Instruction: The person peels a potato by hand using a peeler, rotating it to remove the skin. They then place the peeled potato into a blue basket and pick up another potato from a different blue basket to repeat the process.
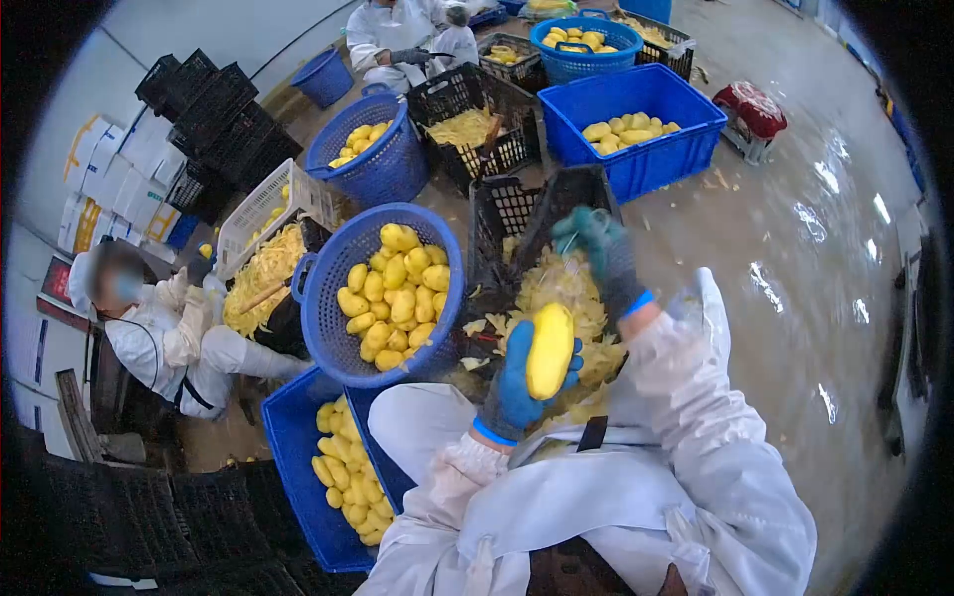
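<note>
In a blue glove, my left hand [517, 382] is wrapped round a long peeled yellow potato [551, 350], held above the peelings in front of my lap. My right hand [593, 246], in a teal and grey glove, is raised over a black crate [568, 189], apart from the potato. Motion smears its fingers, so I cannot make out whether it holds anything. Pale peelings [558, 283] are heaped in and around the crate below both hands. Left of them stands a round blue basket [316, 328] of peeled potatoes.
A blue bin [283, 437] with potatoes sits by my left leg. Farther off are another blue basket [393, 179], a large blue tub [636, 169] with potatoes and a red stool [750, 109]. One co-worker [149, 333] sits at left, another [388, 40] ahead. The floor looks wet.
</note>
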The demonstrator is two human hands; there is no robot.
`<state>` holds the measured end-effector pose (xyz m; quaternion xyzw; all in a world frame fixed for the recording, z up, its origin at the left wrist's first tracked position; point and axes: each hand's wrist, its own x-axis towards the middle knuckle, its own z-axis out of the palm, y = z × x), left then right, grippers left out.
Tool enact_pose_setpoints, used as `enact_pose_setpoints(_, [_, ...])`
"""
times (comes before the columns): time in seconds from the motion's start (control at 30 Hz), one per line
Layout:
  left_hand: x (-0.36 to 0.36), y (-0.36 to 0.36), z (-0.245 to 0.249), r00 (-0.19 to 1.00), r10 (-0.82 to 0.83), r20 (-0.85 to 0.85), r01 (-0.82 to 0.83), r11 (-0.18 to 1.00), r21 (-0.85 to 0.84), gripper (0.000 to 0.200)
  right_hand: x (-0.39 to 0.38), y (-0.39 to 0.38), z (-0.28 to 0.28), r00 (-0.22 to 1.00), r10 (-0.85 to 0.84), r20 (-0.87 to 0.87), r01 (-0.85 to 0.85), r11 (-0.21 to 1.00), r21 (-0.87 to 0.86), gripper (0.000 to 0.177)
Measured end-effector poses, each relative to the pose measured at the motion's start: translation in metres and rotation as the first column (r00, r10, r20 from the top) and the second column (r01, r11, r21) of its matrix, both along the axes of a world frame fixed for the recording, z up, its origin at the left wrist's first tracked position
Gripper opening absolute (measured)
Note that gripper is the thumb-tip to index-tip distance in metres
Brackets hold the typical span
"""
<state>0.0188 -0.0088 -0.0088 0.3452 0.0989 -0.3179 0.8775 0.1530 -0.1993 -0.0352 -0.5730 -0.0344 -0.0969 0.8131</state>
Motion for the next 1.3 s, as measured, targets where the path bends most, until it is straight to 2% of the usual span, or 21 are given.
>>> enact_pose_setpoints(0.07, [-0.005, 0.003, 0.011, 0.999, -0.007, 0.052, 0.008, 1.000, -0.010, 0.058, 0.028, -0.030, -0.006, 0.989, -0.106, -0.101, 0.132, 0.948, 0.290, 0.031])
enact_pose_setpoints(0.17, [-0.002, 0.005, 0.009, 0.996, 0.084, 0.012, -0.084, 0.996, 0.032, 0.059, -0.010, -0.010, 0.036, 0.996, -0.092, -0.022, 0.095, 0.952, 0.291, 0.031])
enact_pose_setpoints(0.23, [0.005, 0.004, -0.007, 0.991, 0.128, -0.036, -0.126, 0.991, 0.047, 0.060, -0.044, 0.015, 0.056, 1.000, 0.021, 0.001, -0.021, 0.996, 0.088, 0.030])
enact_pose_setpoints(0.27, [0.005, 0.002, -0.006, 0.995, 0.097, 0.002, -0.097, 0.994, 0.052, 0.061, -0.052, 0.023, 0.061, 0.997, 0.075, 0.005, -0.075, 0.997, -0.013, 0.030])
enact_pose_setpoints(0.33, [0.003, 0.001, -0.003, 0.996, 0.042, 0.078, -0.047, 0.997, 0.065, 0.061, -0.048, 0.034, 0.048, 0.982, 0.180, -0.051, -0.180, 0.984, 0.006, 0.031])
enact_pose_setpoints(0.37, [0.002, 0.000, -0.001, 0.998, 0.055, 0.045, -0.058, 0.995, 0.079, 0.061, -0.044, 0.038, 0.036, 0.968, 0.238, -0.078, -0.237, 0.971, 0.019, 0.032])
enact_pose_setpoints(0.47, [-0.004, 0.002, 0.002, 0.996, 0.086, 0.000, -0.086, 0.992, 0.089, 0.061, 0.002, 0.001, 0.005, 0.982, -0.080, -0.169, 0.090, 0.995, 0.052, 0.033])
enact_pose_setpoints(0.57, [-0.003, 0.010, -0.002, 0.997, 0.070, 0.012, -0.070, 0.997, 0.033, 0.061, -0.003, -0.006, 0.004, 0.989, -0.004, -0.146, 0.054, 0.937, 0.346, 0.034])
enact_pose_setpoints(0.67, [0.003, 0.006, -0.005, 0.999, 0.036, -0.037, -0.037, 0.999, -0.034, 0.059, -0.046, 0.032, 0.038, 0.967, 0.207, -0.146, -0.173, 0.961, 0.216, 0.032])
enact_pose_setpoints(0.7, [0.002, 0.004, -0.004, 0.999, 0.020, -0.037, -0.023, 0.998, -0.061, 0.059, -0.041, 0.031, 0.026, 0.960, 0.225, -0.167, -0.172, 0.944, 0.280, 0.034])
enact_pose_setpoints(0.77, [-0.005, 0.005, 0.003, 1.000, 0.003, -0.026, -0.006, 0.996, -0.092, 0.060, -0.017, 0.003, -0.012, 0.984, 0.085, -0.159, -0.037, 0.958, 0.285, 0.035])
enact_pose_setpoints(0.83, [-0.007, 0.011, 0.014, 1.000, -0.011, 0.015, 0.013, 0.995, -0.102, 0.064, -0.011, -0.006, -0.007, 0.983, 0.002, -0.183, 0.046, 0.964, 0.261, 0.037])
enact_pose_setpoints(0.93, [-0.001, 0.011, -0.003, 0.999, -0.011, -0.049, 0.004, 0.991, -0.130, 0.064, -0.040, 0.030, 0.035, 0.971, 0.212, -0.107, -0.170, 0.935, 0.311, 0.035])
enact_pose_setpoints(0.97, [0.001, 0.009, -0.001, 0.999, -0.012, -0.037, 0.008, 0.994, -0.112, 0.064, -0.043, 0.033, 0.036, 0.952, 0.248, -0.181, -0.191, 0.940, 0.284, 0.034])
enact_pose_setpoints(1.07, [-0.001, 0.012, 0.008, 1.000, -0.013, -0.014, 0.012, 0.998, -0.060, 0.064, -0.001, 0.000, -0.026, 0.990, -0.001, -0.140, 0.042, 0.955, 0.295, 0.035])
enact_pose_setpoints(1.1, [0.002, 0.016, 0.011, 1.000, -0.011, -0.002, 0.011, 0.999, -0.053, 0.063, -0.008, -0.005, -0.013, 0.986, 0.028, -0.161, 0.036, 0.926, 0.377, 0.034])
enact_pose_setpoints(1.13, [-0.004, 0.019, 0.012, 1.000, 0.000, -0.012, -0.001, 0.999, -0.047, 0.062, -0.017, -0.001, -0.005, 0.986, 0.040, -0.163, 0.012, 0.953, 0.302, 0.035])
enact_pose_setpoints(1.2, [-0.004, 0.010, 0.030, 0.949, 0.183, -0.257, -0.225, 0.964, -0.144, 0.051, -0.038, 0.009, 0.007, 0.982, 0.061, -0.179, -0.035, 0.989, 0.145, 0.038])
enact_pose_setpoints(1.23, [-0.007, 0.002, 0.034, 0.960, 0.171, 0.222, -0.201, 0.972, 0.120, 0.048, -0.058, 0.027, 0.022, 0.986, 0.128, -0.106, -0.093, 0.954, 0.286, 0.036])
enact_pose_setpoints(1.27, [-0.011, -0.006, 0.038, 0.798, 0.096, 0.596, -0.387, 0.839, 0.383, 0.052, -0.070, 0.040, 0.026, 0.981, 0.187, -0.057, -0.174, 0.969, 0.172, 0.038])
enact_pose_setpoints(1.3, [-0.008, -0.007, 0.032, 0.892, 0.277, 0.357, -0.297, 0.955, 0.001, 0.055, -0.080, 0.050, 0.029, 0.969, 0.247, -0.016, -0.246, 0.968, 0.053, 0.039])
